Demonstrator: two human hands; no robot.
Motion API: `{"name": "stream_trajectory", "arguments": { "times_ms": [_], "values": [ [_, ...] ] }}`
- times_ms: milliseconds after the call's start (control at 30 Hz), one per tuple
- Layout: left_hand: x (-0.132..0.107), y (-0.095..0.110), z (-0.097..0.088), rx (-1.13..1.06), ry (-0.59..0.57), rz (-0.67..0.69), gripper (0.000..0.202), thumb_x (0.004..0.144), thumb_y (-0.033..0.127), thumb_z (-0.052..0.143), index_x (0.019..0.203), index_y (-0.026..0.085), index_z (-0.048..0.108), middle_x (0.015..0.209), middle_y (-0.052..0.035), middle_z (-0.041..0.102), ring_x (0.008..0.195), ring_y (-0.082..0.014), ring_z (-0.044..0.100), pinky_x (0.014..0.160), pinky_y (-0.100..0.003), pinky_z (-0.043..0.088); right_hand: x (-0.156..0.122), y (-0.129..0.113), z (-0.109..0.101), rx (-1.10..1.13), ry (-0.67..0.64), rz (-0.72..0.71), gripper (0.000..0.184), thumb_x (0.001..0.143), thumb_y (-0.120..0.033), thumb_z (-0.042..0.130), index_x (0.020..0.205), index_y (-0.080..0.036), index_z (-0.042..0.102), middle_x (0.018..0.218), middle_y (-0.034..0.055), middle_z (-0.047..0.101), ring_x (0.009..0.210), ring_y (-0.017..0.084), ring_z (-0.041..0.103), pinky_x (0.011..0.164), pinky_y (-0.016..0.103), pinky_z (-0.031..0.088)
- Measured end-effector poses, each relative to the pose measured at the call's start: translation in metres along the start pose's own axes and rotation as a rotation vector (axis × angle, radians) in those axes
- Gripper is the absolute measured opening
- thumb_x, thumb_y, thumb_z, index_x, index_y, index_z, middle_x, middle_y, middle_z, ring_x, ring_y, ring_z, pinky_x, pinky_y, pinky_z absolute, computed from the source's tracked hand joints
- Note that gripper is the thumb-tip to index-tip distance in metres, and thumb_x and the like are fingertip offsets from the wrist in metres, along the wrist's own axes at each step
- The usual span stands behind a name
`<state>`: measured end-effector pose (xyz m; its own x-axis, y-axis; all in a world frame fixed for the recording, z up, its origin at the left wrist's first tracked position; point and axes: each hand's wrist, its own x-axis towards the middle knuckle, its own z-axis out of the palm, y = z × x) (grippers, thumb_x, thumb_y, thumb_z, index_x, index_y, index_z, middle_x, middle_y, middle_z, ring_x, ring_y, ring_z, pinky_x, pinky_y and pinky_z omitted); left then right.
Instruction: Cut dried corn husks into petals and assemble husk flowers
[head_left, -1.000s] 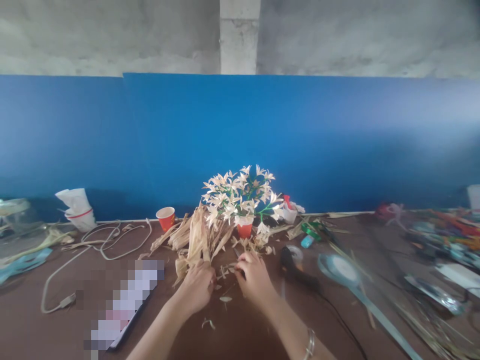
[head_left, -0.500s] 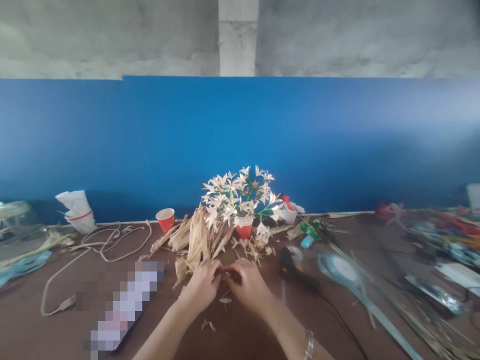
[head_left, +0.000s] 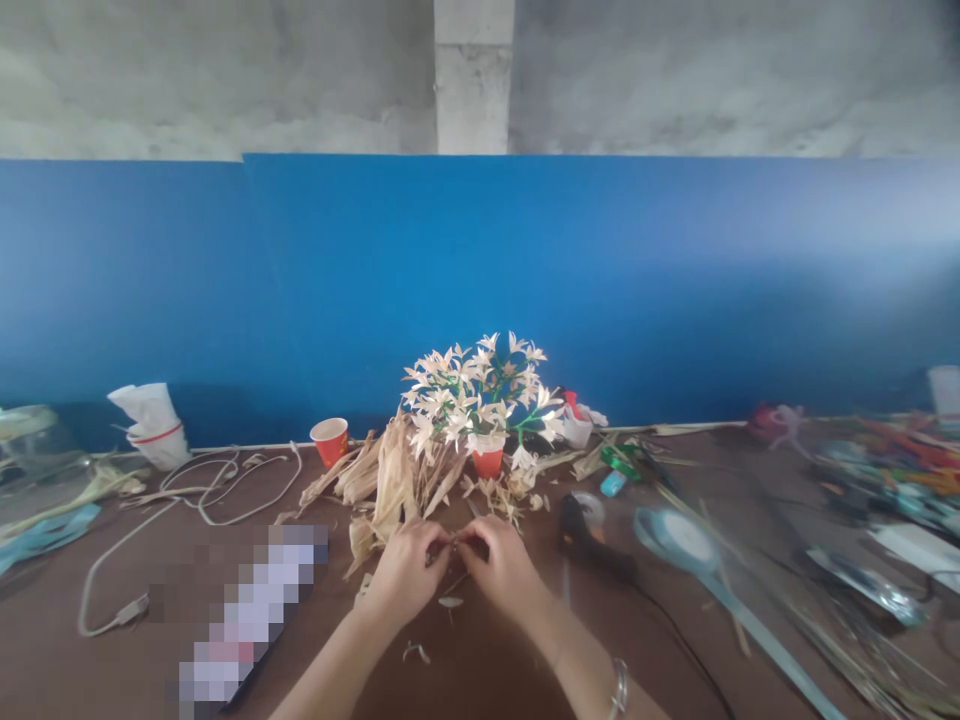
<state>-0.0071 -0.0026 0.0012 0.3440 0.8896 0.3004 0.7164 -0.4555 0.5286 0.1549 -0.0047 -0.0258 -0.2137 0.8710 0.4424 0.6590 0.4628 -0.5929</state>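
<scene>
My left hand and my right hand meet over the near middle of the table, fingertips pinched close together. Something very small sits between them, too tiny to name. Just beyond the fingers lie dried corn husks. Behind these, an orange-red cup holds a bunch of cream husk flowers on green stems. Small pale scraps lie below my hands on the brown table.
A black glue gun with a cord and a roll of light blue ribbon lie to the right. On the left are a red paper cup, a white cable, a white cup with tissue and a blurred-out flat object.
My fingertips have shifted slightly and remain pinched together. The view has moved a little; the things on the table stay where they were.
</scene>
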Motion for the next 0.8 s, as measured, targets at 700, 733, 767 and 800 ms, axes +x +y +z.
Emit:
{"name": "stream_trajectory", "arguments": {
  "times_ms": [700, 733, 767, 800],
  "values": [
    [0.000, 0.003, 0.012, 0.072, 0.138, -0.028, 0.017, 0.078, 0.019, 0.048, 0.067, 0.019, 0.060, 0.067, -0.0022, 0.064, 0.073, -0.0195, 0.058, 0.069, -0.030, 0.036, 0.002, -0.002, -0.003, -0.078, 0.141, -0.082, 0.006, 0.077, -0.016, 0.056, 0.072, -0.019, 0.058, 0.070, -0.0001, 0.060, 0.071, 0.016, 0.054, 0.069, 0.028, 0.034],
    [0.000, 0.005, 0.013, 0.099, 0.143, -0.045, 0.018, 0.078, 0.020, 0.048, 0.064, 0.019, 0.060, 0.065, -0.0020, 0.063, 0.071, -0.0194, 0.058, 0.069, -0.030, 0.035, 0.002, -0.003, -0.001, -0.106, 0.148, -0.077, 0.010, 0.076, -0.015, 0.056, 0.067, -0.019, 0.056, 0.066, -0.0006, 0.059, 0.070, 0.016, 0.053, 0.069, 0.028, 0.032],
    [-0.001, 0.007, 0.015, 0.129, 0.152, -0.069, 0.019, 0.078, 0.020, 0.048, 0.063, 0.019, 0.059, 0.064, -0.0019, 0.063, 0.070, -0.0194, 0.058, 0.069, -0.030, 0.035, 0.002, -0.006, 0.001, -0.135, 0.158, -0.074, 0.012, 0.075, -0.014, 0.056, 0.064, -0.018, 0.054, 0.065, -0.0008, 0.057, 0.069, 0.016, 0.052, 0.069, 0.028, 0.031],
    [-0.001, 0.009, 0.016, 0.158, 0.160, -0.098, 0.020, 0.078, 0.021, 0.048, 0.062, 0.019, 0.059, 0.063, -0.0020, 0.063, 0.070, -0.0195, 0.058, 0.069, -0.031, 0.034, 0.002, -0.008, 0.002, -0.162, 0.173, -0.070, 0.012, 0.074, -0.013, 0.056, 0.064, -0.018, 0.053, 0.065, -0.0007, 0.057, 0.069, 0.016, 0.051, 0.069, 0.028, 0.030]
  ]
}}
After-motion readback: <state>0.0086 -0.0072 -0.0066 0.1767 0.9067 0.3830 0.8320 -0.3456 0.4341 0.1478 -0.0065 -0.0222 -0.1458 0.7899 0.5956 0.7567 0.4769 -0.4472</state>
